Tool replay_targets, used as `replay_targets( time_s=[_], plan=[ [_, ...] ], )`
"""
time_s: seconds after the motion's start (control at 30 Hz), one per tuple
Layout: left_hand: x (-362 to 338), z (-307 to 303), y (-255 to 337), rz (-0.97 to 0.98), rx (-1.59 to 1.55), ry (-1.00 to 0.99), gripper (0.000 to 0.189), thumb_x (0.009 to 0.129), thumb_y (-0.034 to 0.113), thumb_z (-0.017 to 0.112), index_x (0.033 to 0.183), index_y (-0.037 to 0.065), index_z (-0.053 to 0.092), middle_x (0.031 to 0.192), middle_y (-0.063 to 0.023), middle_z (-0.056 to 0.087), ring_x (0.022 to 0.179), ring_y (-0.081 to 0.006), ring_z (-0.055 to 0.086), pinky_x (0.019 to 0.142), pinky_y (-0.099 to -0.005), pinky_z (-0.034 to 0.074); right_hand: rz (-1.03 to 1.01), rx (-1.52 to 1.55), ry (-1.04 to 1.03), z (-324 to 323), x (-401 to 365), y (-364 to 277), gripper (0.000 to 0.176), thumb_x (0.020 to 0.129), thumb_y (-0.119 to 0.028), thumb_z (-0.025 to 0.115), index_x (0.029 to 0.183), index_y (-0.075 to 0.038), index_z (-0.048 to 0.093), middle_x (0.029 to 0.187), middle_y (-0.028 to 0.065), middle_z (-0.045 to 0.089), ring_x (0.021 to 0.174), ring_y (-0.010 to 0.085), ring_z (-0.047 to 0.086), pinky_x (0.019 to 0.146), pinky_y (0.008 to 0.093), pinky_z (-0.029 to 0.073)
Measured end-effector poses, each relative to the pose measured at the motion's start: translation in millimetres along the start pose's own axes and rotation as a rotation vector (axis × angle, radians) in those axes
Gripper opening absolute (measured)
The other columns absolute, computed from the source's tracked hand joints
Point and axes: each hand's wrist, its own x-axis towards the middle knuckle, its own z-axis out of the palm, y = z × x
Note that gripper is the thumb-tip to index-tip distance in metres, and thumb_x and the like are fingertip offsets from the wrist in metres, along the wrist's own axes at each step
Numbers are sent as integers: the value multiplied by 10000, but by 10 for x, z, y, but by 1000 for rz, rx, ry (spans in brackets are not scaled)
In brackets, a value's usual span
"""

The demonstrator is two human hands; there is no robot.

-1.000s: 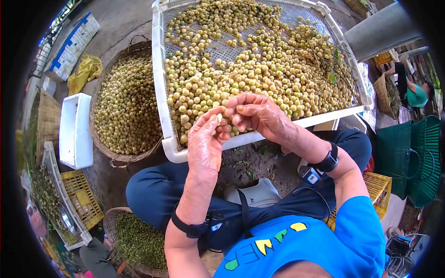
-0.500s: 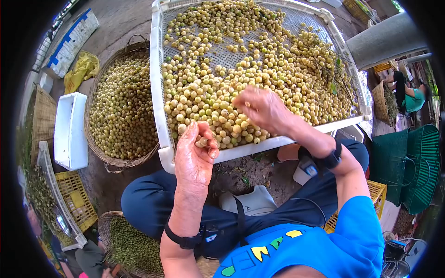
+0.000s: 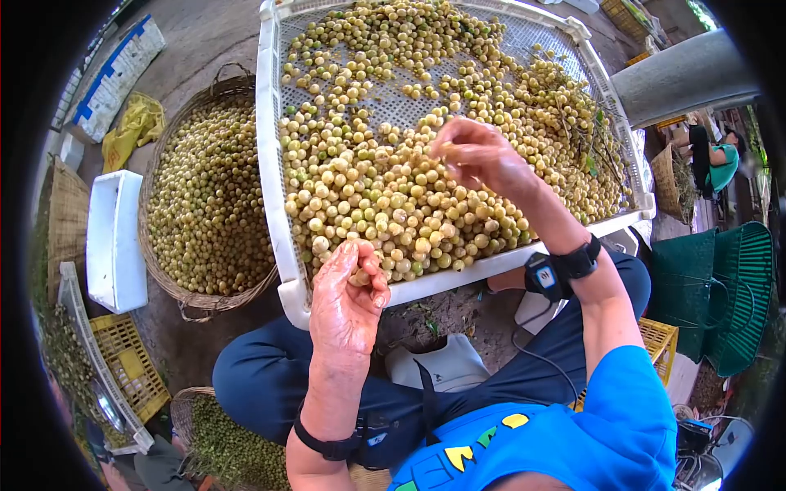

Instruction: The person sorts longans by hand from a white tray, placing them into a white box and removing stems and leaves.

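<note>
My left hand [image 3: 344, 303] is raised palm up at the near left corner of a white mesh tray [image 3: 274, 196]. Its fingers are curled round small yellowish fruits [image 3: 359, 278], which show partly between thumb and fingers. Over the middle of the tray hovers my right hand [image 3: 483, 159], its fingers bent and slightly apart, and I see nothing between them. A thick layer of round yellow-green fruits [image 3: 385, 192] covers much of the tray beneath it. Twigs with some leaves [image 3: 594, 135] lie among the fruits at the tray's right side.
Left of the tray stands a wicker basket [image 3: 184, 290] full of similar fruits, beside a white foam box [image 3: 115, 241]. Lower left are a yellow crate [image 3: 131, 368] and a basket of greener fruits [image 3: 233, 442]. Green baskets [image 3: 716, 299] stand at right; another person [image 3: 720, 168] sits beyond.
My right hand has lifted slightly and moved right, its fingers spreading a little. More fruits lie at the tray's near edge. The left hand stays curled at the corner, slightly lower in view.
</note>
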Motion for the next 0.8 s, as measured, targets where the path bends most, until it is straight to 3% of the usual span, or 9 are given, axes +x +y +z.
replay_targets(
  time_s=[0.03,0.17,0.23,0.4,0.47,0.53,0.57,0.67,0.8],
  plan=[
    [-8,-5,9,-3,-12,-11,172,863,191,501,878,23,535,690,-30,502,568,-123,505,449,-218,397,-99,250,-53,-4,-29,19,156,779,-124,565,914,-67,512,873,47,549,610,50,514,357,129,339],
    [-9,-20,10,-17,-26,-17,166,866,190,496,871,29,533,694,-31,502,571,-123,507,448,-221,401,-52,192,25,-44,-8,-26,124,806,-148,519,905,-75,537,770,30,559,610,62,532,383,145,366],
    [-3,-25,20,-13,-17,-4,166,867,191,496,870,29,533,695,-30,502,571,-123,507,449,-220,402,240,-392,213,32,215,-27,171,799,-202,549,871,-47,554,720,26,559,619,86,529,446,191,402],
    [15,24,2,-27,-8,13,166,867,191,496,864,29,533,694,-31,500,565,-119,502,448,-216,402,-209,-1350,40,295,636,182,274,792,-270,570,1013,-110,552,752,114,601,726,224,581,611,391,437],
    [15,40,-3,-24,-12,0,170,866,194,499,861,27,534,692,-30,499,561,-116,499,447,-213,398,13,-1461,-51,409,696,76,289,776,-294,584,968,-81,548,850,152,607,823,262,580,733,388,445],
    [-6,63,9,-41,-15,31,175,865,197,501,860,25,535,690,-28,498,558,-115,496,447,-212,395,-7,-1131,-35,407,612,-44,231,788,-250,583,937,-74,561,815,110,600,743,223,571,667,371,456],
    [-10,52,11,-38,-13,30,174,865,196,501,860,25,535,687,-27,496,560,-116,495,446,-211,391,-91,-889,-46,374,608,-60,140,796,-179,584,908,-99,555,604,-20,468,534,60,426,472,212,372],
    [-19,30,8,-38,-19,25,172,863,194,503,862,25,535,687,-27,496,569,-118,498,451,-214,394,14,188,-175,72,368,-103,155,812,-232,568,859,-84,577,711,5,528,534,23,427,382,141,349],
    [-20,30,-35,-42,-8,11,194,870,202,489,893,16,540,706,-34,507,593,-123,503,468,-213,397,-51,260,-19,213,177,-126,192,834,-256,518,846,-74,576,709,15,528,505,9,404,331,121,290]
  ],
)
